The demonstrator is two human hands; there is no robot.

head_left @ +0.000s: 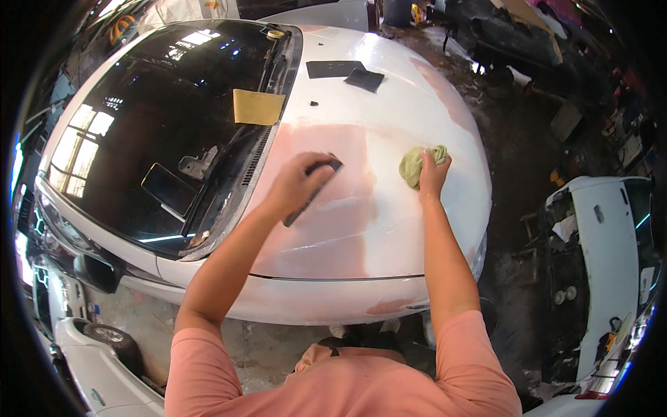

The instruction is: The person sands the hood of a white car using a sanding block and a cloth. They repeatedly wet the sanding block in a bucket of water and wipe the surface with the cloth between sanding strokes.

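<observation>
My left hand (297,182) is closed over a piece of black sandpaper (300,211) and presses on the pinkish primer patch (340,236) of a white car hood (399,236). Whether a block sits inside the sandpaper is hidden by my fingers, which are slightly blurred. My right hand (433,177) grips a crumpled yellow-green cloth (413,167) against the white part of the hood, to the right of the patch. Toward the far side of the hood lie two dark sandpaper sheets (335,69), their edges overlapping.
A yellow sandpaper sheet (257,108) lies at the base of the windshield (149,90). On the glass rests a phone (169,189); a tape roll (275,34) sits near the far wiper. Other vehicles stand around, including a white one (611,229) at right.
</observation>
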